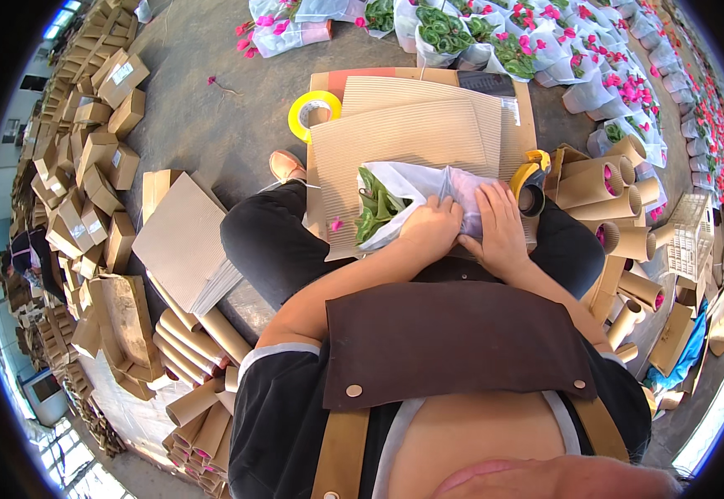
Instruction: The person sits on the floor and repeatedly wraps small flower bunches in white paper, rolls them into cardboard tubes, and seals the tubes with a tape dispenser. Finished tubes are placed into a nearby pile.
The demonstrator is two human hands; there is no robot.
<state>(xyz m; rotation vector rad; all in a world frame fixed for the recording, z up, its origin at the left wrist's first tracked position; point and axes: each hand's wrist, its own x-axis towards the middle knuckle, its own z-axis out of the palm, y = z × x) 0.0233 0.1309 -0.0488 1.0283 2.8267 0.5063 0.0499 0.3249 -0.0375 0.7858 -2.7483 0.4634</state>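
A potted plant in a white fabric sleeve lies on its side across sheets of corrugated cardboard. Its green leaves stick out of the sleeve's left end, with a pink flower beside them. My left hand grips the sleeve near its middle, fingers curled into the fabric. Flat against the wrapped pot end, my right hand presses with spread fingers. The pot itself is hidden under the sleeve. A yellow tape dispenser is just right of my right hand.
A roll of yellow tape rests at the cardboard's left edge. More sheets are stacked left of my knee. Rolled cardboard tubes lie at right. Sleeved flowering plants stand ahead; cardboard boxes are piled at left.
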